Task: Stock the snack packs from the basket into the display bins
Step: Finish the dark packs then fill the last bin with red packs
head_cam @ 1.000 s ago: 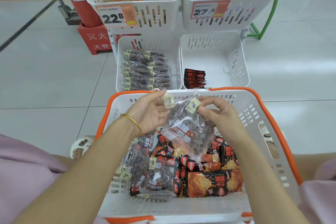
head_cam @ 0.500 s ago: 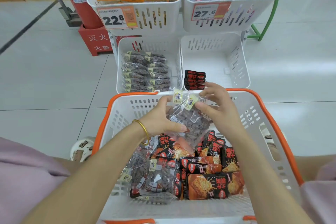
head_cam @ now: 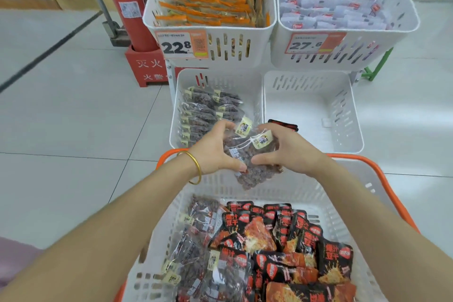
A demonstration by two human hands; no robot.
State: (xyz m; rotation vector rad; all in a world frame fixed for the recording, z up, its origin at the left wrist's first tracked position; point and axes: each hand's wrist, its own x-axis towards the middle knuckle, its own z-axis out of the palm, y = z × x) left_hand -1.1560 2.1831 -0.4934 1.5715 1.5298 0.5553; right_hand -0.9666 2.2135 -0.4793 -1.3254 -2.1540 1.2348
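Observation:
Both hands hold clear packs of dark brown snacks [head_cam: 250, 154] with yellow labels over the far rim of the white basket with the orange rim [head_cam: 367, 162]. My left hand [head_cam: 215, 152] grips them from the left, my right hand [head_cam: 289, 152] from the right. Just beyond is the lower left bin [head_cam: 176, 115], holding rows of the same clear packs [head_cam: 206, 110]. The lower right bin [head_cam: 343, 115] holds a few black-red packs [head_cam: 284, 125] at its near left corner. In the basket lie more clear packs [head_cam: 196, 260] on the left and black-red packs [head_cam: 289, 247] on the right.
Two upper bins stand above: the left one [head_cam: 220, 49] with orange packs and a 22.8 tag, the right one [head_cam: 355, 51] with pale packs and a 27.6 tag. A red fire extinguisher [head_cam: 127, 5] on a red stand is at the left. Grey tiled floor surrounds the rack.
Both hands have lifted the clear packs out of the basket and carried them forward to its far rim, towards the lower left bin. The camera has moved closer to the bins.

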